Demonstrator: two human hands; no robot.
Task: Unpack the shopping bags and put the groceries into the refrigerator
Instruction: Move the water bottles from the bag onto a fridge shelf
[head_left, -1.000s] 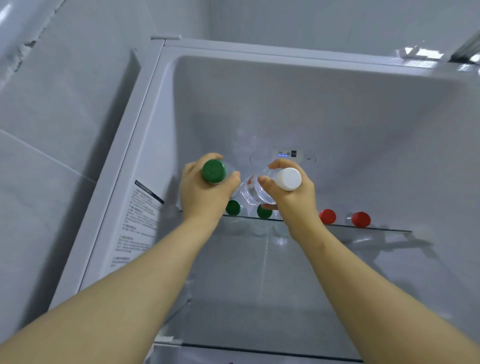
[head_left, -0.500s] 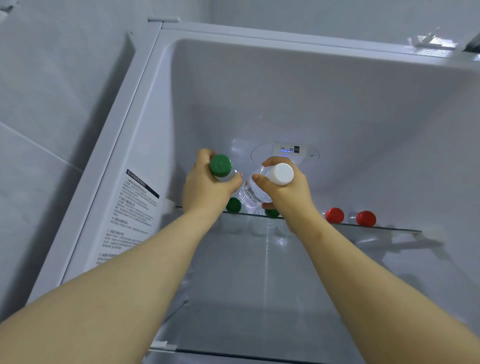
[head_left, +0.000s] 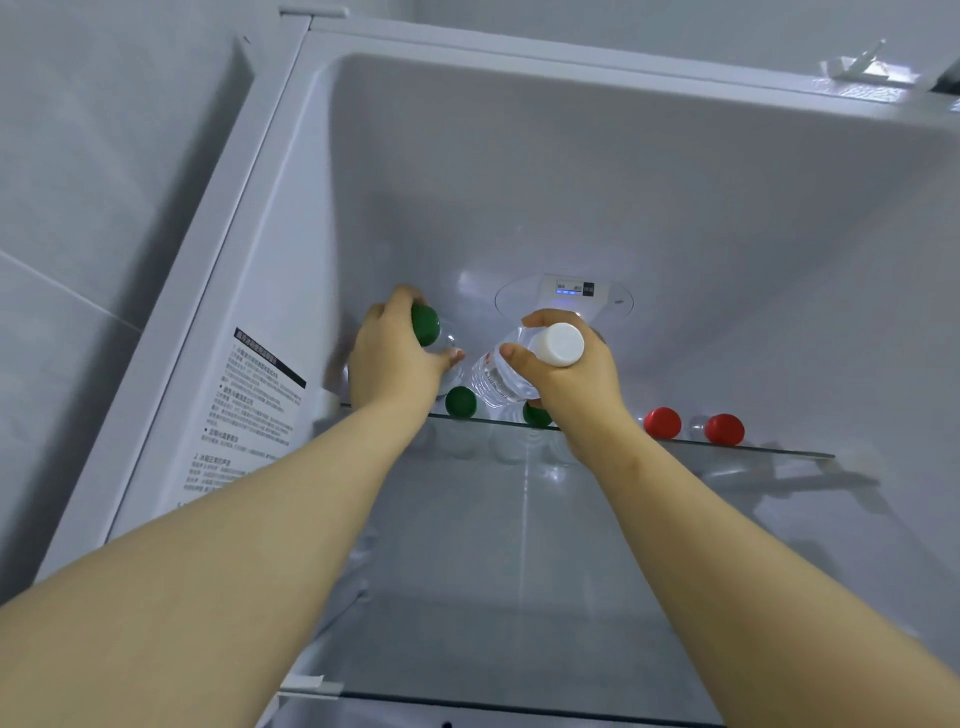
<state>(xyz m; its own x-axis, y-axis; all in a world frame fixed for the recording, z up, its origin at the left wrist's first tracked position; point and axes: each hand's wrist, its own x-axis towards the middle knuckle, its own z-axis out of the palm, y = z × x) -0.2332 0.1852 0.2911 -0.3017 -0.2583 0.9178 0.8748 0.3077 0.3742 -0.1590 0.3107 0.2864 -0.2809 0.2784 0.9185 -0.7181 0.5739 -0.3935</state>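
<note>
A tiled wall (head_left: 93, 208) fills the 9 o'clock side. The open fridge (head_left: 519, 171) takes up the rest, white and smooth inside. A printed sticker (head_left: 249, 410) sits on its left inner wall, at 8 o'clock from the hands; the text is too small to read.

The left hand (head_left: 395, 364) reaches in above the glass shelf (head_left: 769, 451) and grips the green bottle (head_left: 427, 325), a clear bottle with a dark green cap. The fingers and thumb curl round it just under the cap, and the hand hides most of the body.

At its 3 o'clock the right hand (head_left: 571, 384) grips the white bottle (head_left: 493, 379), made of clear ribbed plastic with a white cap. It is tilted, with the cap up toward 2 o'clock and the base down toward 8 o'clock. The two bottles are near each other; I cannot tell whether they touch.

The shelf holds a row of bottles, told mostly by their tops. Two green caps (head_left: 460, 401) show at 6 o'clock from the held bottles, between the wrists, and the right one is partly behind the right hand. Two red caps (head_left: 662, 422) stand just beside each other at 4 o'clock from the right hand. Their clear bodies barely show.

A round panel (head_left: 574, 288) with small blue lights sits on the back wall at 12 o'clock from the right hand. A lower shelf (head_left: 519, 709) crosses the frame at 6 o'clock.
</note>
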